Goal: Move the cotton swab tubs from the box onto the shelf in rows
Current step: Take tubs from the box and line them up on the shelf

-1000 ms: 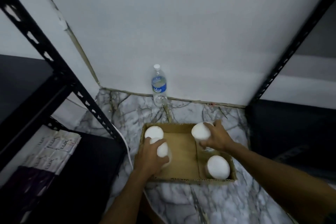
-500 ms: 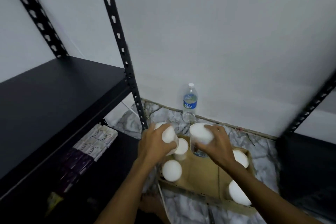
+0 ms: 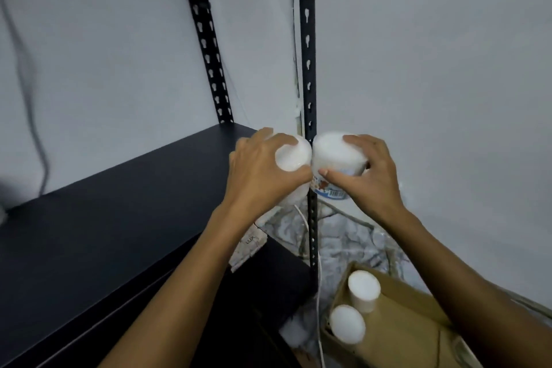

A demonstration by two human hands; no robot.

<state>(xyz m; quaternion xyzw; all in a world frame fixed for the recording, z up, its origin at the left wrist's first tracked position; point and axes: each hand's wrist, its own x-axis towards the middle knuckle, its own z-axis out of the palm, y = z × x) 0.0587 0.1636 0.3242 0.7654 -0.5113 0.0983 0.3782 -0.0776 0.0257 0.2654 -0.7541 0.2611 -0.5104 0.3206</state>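
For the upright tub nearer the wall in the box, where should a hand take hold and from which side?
Take the far tub round its side wall just under the white lid, coming from above. It stands upright with its lid up and open air over it, while the cardboard box and the near tub close beside it probably hinder a low sideways reach.

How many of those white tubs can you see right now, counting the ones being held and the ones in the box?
Tubs held: 2, one in the left hand (left tub), one in the right hand (right tub)
Tubs visible in the cardboard box: 2 (upper tub, lower tub)
Tubs on the black shelf: 0
Total: 4
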